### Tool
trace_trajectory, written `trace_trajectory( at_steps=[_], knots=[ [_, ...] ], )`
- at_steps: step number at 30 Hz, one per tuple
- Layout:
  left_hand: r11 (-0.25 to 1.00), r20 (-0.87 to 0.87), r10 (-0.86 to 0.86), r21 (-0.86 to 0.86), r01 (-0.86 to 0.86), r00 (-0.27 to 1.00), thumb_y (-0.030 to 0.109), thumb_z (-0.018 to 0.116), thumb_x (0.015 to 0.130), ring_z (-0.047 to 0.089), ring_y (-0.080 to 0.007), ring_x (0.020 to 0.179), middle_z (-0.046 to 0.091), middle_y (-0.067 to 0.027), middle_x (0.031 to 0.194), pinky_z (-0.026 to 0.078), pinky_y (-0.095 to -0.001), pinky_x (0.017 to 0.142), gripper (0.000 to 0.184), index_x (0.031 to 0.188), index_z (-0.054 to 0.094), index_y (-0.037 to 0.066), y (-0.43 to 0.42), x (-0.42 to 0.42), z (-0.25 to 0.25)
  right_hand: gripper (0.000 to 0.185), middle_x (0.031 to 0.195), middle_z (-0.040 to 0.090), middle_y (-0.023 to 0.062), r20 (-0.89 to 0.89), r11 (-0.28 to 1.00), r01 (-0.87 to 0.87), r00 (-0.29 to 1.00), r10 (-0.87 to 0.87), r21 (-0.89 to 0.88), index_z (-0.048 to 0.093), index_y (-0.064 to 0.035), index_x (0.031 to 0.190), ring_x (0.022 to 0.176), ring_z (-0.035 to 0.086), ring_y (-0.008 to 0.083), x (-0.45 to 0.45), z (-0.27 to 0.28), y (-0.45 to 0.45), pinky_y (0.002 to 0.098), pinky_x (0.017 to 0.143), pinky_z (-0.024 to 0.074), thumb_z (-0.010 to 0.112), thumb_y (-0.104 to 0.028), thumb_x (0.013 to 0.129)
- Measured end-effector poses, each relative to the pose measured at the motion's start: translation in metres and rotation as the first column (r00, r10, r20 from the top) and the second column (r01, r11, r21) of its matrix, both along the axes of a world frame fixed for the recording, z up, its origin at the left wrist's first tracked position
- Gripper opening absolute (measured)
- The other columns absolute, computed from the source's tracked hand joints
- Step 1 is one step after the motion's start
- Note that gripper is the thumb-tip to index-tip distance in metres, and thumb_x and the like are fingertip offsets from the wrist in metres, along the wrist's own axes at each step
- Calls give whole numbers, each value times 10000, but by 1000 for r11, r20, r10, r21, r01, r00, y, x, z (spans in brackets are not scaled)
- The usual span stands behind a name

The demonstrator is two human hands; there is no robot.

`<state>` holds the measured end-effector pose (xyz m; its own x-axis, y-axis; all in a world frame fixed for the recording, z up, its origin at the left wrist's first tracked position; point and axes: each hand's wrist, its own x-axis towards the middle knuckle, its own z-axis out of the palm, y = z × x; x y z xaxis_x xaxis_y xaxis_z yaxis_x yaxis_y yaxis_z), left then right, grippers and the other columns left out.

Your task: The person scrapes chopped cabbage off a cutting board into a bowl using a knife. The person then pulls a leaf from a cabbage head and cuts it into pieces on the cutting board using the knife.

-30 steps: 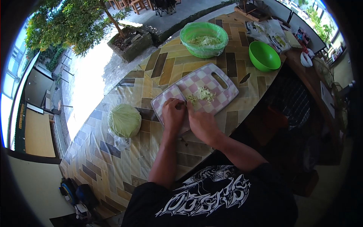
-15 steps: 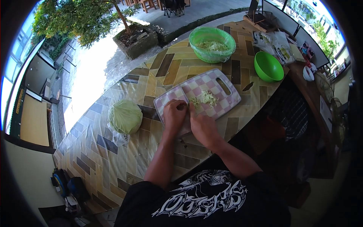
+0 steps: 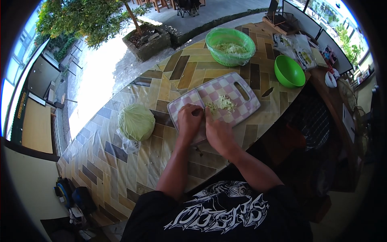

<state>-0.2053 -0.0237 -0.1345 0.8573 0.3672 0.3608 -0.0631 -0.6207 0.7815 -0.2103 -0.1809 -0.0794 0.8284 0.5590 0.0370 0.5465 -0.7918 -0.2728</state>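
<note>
A pink-and-white checkered cutting board [image 3: 183,105] lies on the table under both my hands. My left hand [image 3: 190,121] is closed over its left part, fingers curled; whatever they hold is hidden. Close beside it, my right hand [image 3: 219,135] is closed with the index finger stretched forward. A thin, straight blade of a knife [image 3: 200,98] seems to run forward from it across the board; the handle is covered by the hand. Shredded cabbage [image 3: 226,104] lies in a small pile just beyond my right hand. Left of the board sits a pale green cabbage [image 3: 136,122] on clear plastic.
Behind the board stands a green basket [image 3: 229,62] lined with clear plastic, with shredded cabbage inside. A bright green bowl [image 3: 289,71] is at the right edge of the table [image 3: 161,161]. Packets [image 3: 298,50] and a small white bowl [image 3: 329,79] lie farther right.
The whole view has shifted slightly, so things appear a little farther right. Both hands stay close together on the board, with little visible movement.
</note>
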Motion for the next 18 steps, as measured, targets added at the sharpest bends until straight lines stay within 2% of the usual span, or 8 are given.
trace_trajectory(
  at_steps=[3, 9, 12, 15, 18],
  knots=[
    [999, 31, -10, -49, 12, 999, 92, 798, 804, 739, -338, 890, 765, -173, 923, 578, -421, 862, 164, 937, 827, 2, -2, -1, 4, 667, 836, 763, 208, -35, 1000, 19, 999, -19, -2, 465, 73, 1577, 774, 775, 405, 12, -1, 5, 522, 738, 628, 607, -86, 945],
    [996, -32, -30, -91, 27, 999, 94, 820, 795, 734, -339, 879, 756, -178, 908, 578, -421, 842, 176, 940, 823, -5, -1, -4, 7, 679, 888, 765, 236, -134, 999, -19, 991, 23, 28, 462, 53, 1588, 846, 780, 418, 37, 20, -5, 513, 770, 628, 611, -89, 941],
    [993, -18, -11, -122, 9, 1000, 95, 826, 793, 735, -336, 867, 754, -177, 897, 578, -418, 827, 171, 932, 822, -5, -3, -3, 8, 689, 881, 767, 233, -113, 1000, 2, 994, -3, -12, 454, 55, 1592, 834, 780, 418, 15, 25, -6, 521, 768, 627, 619, -99, 941],
    [999, 25, -8, -40, 9, 1000, 87, 827, 794, 734, -332, 842, 753, -174, 882, 578, -413, 809, 170, 938, 817, -3, -1, -1, 2, 692, 875, 769, 227, -102, 999, 40, 994, -42, -28, 448, 54, 1597, 821, 780, 411, 2, 7, 0, 527, 767, 625, 621, -102, 945],
    [995, 2, 0, -96, 0, 1000, 80, 824, 800, 739, -330, 821, 752, -175, 876, 580, -405, 788, 174, 951, 810, -5, -1, 0, 0, 695, 861, 770, 218, -51, 999, 47, 998, -46, 11, 443, 53, 1601, 806, 783, 405, 11, -3, 6, 523, 753, 626, 620, -99, 947]
  ],
)
